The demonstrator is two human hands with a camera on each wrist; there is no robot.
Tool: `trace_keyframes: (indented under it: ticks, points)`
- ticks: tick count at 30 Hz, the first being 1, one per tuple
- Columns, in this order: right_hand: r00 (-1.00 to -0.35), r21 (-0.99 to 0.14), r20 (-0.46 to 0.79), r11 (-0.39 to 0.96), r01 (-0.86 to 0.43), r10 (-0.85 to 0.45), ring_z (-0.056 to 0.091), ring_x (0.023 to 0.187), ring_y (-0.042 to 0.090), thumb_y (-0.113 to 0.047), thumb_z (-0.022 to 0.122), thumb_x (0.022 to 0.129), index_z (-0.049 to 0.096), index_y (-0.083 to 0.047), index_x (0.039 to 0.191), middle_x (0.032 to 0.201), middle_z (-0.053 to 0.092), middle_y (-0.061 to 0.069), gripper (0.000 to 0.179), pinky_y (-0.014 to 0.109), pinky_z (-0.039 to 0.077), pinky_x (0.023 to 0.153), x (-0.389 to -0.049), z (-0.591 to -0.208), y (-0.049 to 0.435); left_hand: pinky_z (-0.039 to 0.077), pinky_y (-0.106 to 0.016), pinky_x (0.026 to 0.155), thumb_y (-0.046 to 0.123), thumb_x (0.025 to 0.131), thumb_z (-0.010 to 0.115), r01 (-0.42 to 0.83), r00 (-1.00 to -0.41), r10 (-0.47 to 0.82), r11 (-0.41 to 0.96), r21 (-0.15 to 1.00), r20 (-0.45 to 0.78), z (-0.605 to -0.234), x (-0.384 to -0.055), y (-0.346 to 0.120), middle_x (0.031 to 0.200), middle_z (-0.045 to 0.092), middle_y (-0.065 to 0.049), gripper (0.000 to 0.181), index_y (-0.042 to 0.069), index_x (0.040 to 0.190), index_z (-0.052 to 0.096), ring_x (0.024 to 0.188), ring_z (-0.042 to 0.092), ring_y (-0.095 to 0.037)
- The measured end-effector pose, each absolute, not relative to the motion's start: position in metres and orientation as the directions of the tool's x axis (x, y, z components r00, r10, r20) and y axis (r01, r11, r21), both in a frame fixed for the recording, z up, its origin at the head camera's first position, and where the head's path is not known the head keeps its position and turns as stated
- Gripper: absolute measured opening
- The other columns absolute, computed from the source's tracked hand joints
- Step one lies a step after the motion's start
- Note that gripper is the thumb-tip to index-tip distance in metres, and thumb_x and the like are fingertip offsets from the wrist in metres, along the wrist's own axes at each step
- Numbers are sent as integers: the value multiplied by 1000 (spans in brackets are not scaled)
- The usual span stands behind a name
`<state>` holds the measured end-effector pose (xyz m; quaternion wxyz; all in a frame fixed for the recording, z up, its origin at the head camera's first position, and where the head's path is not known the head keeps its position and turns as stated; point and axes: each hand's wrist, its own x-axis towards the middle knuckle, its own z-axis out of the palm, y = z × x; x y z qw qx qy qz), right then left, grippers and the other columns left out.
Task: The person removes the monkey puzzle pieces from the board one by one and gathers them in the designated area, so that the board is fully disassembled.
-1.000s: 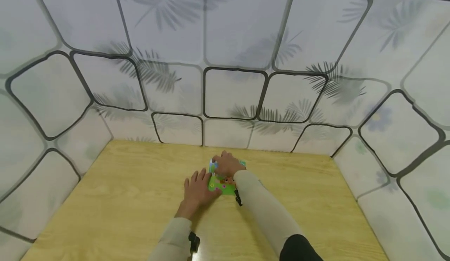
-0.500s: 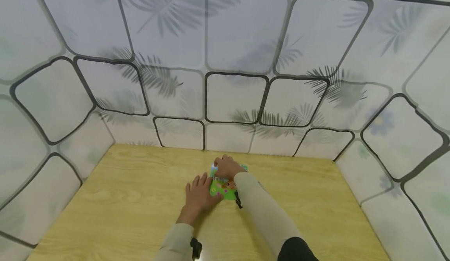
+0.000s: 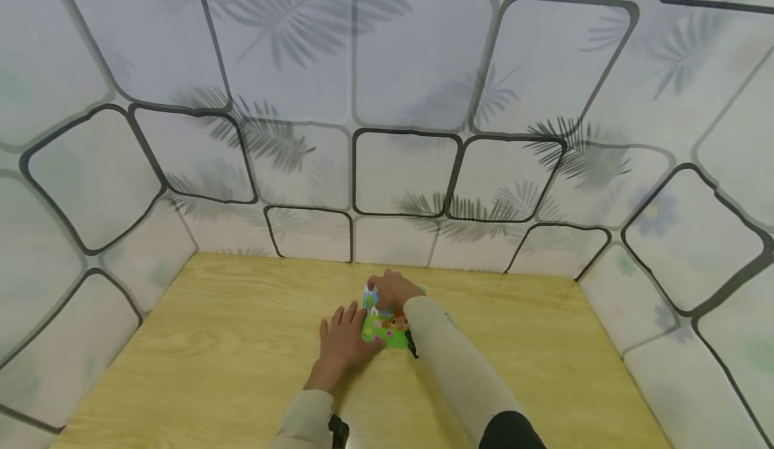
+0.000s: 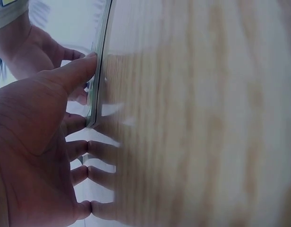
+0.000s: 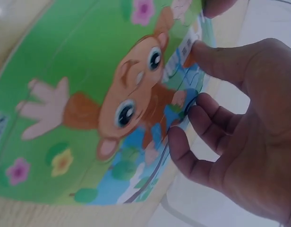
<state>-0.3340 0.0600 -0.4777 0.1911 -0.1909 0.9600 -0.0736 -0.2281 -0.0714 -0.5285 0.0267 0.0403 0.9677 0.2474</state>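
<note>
Two hands meet at the board (image 3: 377,334), which lies toward the far side of the table (image 3: 211,348). The left hand (image 3: 345,345) is spread at its left; only the left wrist view shows the thumb touching the board's thin edge (the table mirrors the fingertips). The right hand (image 3: 396,290) bends its fingers at the far part, pinching what, I cannot tell. Its wrist view adds a monkey (image 5: 131,90), a yellow flower (image 5: 62,161) and thin lines within the board.
</note>
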Motion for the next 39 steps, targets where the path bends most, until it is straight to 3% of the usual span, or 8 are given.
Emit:
trace_keyframes:
  ticks: [5,14,21,31,35,39]
  points:
    - [-863,-221,-381,939,-265,-333,49,116,25,-19,69,85,54,-30,125,128,48,5,44,47,50,82,-338,-480,57,17,-70,112,56,82,67,69,-995,93,869,490,-26,-533,-227,-70,156,35,-13,76,13,143,47,144,27,-41]
    - [-860,-213,-382,938,-274,-338,48,115,24,-17,68,85,52,-27,119,130,48,4,39,43,49,80,-345,-480,55,16,-69,112,56,83,65,71,-995,94,873,483,-23,-530,-229,-71,156,34,-12,77,14,143,46,144,27,-40]
    - [-849,-249,-378,924,-291,-369,51,119,23,-21,66,90,52,-21,125,132,52,5,38,43,49,93,-343,-482,57,16,-68,113,57,83,65,64,-995,90,875,480,-32,-531,-230,-72,157,33,-12,78,14,144,45,145,25,-40]
    - [-861,-233,-403,944,-233,-312,42,130,28,-17,69,85,53,-21,124,137,45,6,42,49,47,97,-342,-481,54,13,-69,113,57,83,64,51,-995,88,866,497,-51,-538,-230,-71,158,31,-11,77,15,144,44,146,23,-40]
    - [-870,-271,-362,931,-247,-336,44,129,28,-17,71,84,53,-18,127,136,48,6,47,50,45,100,-343,-480,55,12,-68,114,58,83,64,52,-995,85,866,497,-46,-534,-231,-71,158,30,-11,78,15,145,43,146,22,-40]
    - [-875,-306,-300,907,-290,-381,51,116,25,-19,74,84,57,-15,127,132,51,8,46,42,50,94,-342,-482,60,12,-69,114,58,83,64,49,-995,85,867,496,-50,-532,-231,-71,159,29,-11,79,15,146,42,147,21,-40]
